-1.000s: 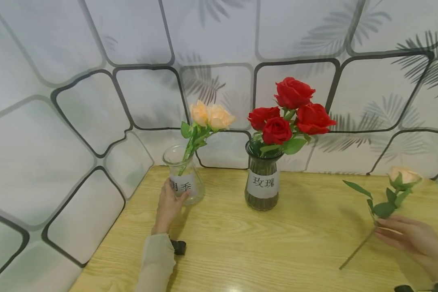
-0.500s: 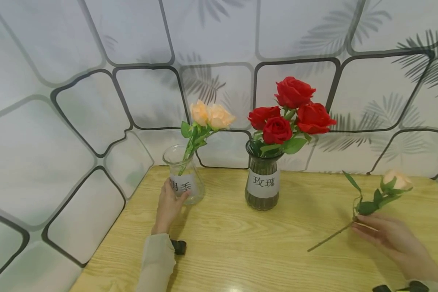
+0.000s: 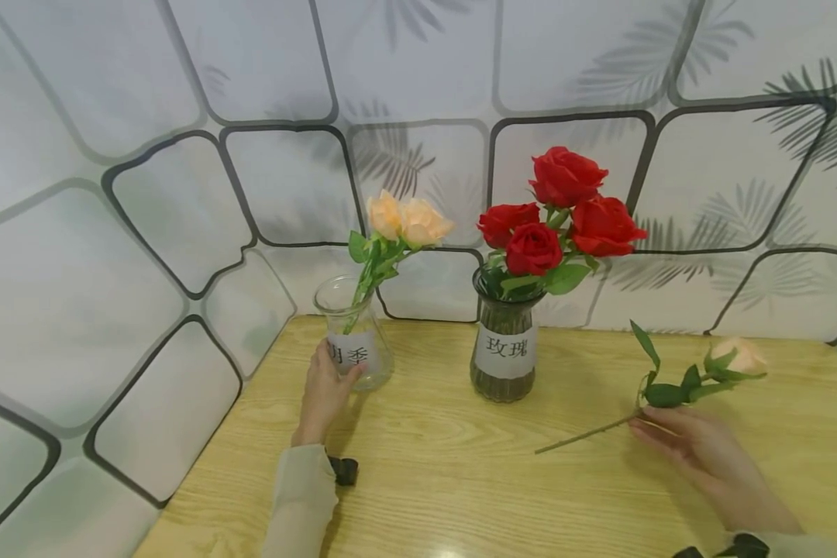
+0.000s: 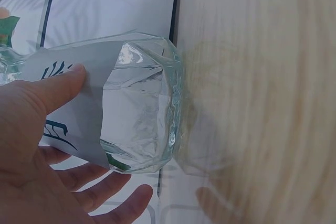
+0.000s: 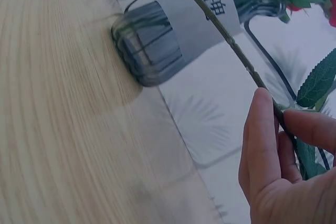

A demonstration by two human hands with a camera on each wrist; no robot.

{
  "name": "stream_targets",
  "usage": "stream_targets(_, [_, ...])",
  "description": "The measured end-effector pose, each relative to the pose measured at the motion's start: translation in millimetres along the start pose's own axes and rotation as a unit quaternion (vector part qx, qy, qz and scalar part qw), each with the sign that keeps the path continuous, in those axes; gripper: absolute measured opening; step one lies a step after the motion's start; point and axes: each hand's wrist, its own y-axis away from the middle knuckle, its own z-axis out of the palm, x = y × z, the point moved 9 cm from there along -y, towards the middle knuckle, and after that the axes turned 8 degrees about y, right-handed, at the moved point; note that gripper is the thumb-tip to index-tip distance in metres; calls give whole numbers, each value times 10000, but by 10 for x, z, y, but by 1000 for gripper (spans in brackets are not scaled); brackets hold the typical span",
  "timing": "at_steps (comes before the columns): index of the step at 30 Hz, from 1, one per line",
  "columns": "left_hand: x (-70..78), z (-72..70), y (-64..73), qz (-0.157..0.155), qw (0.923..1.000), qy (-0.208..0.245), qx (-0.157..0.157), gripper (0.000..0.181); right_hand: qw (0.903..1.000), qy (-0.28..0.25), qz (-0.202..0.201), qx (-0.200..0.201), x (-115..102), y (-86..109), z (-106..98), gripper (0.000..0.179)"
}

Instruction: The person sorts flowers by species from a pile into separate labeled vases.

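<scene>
My left hand (image 3: 326, 391) holds a clear glass vase (image 3: 380, 370) by its lower side, thumb across the white paper label (image 4: 79, 103) and fingers round the other side. Two peach roses (image 3: 408, 221) lean to the right inside this vase. In my right hand (image 3: 704, 457) a single peach rose (image 3: 738, 358) is pinched by its stem, leaves and bloom to the right, bare stem end pointing left over the table. The right wrist view shows thumb and fingers on the green stem (image 5: 231, 40), with the bloom out of sight.
A dark ribbed glass vase (image 3: 502, 387) with a labelled front stands between the hands, holding several red roses (image 3: 565, 177). The wooden table (image 3: 446, 480) meets a patterned wall covering (image 3: 418, 77) at the back and left.
My right hand has moved left with the peach rose, and the stem has swung from steep to nearly level. The left hand stays on the clear vase.
</scene>
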Motion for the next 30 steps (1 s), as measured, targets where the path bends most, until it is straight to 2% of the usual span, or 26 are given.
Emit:
stream_targets(2, [-1,4,-2,3,10000,4,-19,83,9999,29,17,148,36,-34,14,44])
stream_targets(4, [3,1,0,21,10000,12,-29,83,9972,-12,259,698,100,-65,-24,41])
stream_targets(9, [2,-2,1,44,10000,1,-4,83,9864,448,453,1515,199,-142,-45,37])
stream_targets(21, [7,-11,1,76,10000,-7,-23,81,9773,335,300,2069,361,-321,172,36])
stream_targets(30, [5,-8,-2,42,10000,-19,-28,81,9691,464,499,2373,485,-437,328,33])
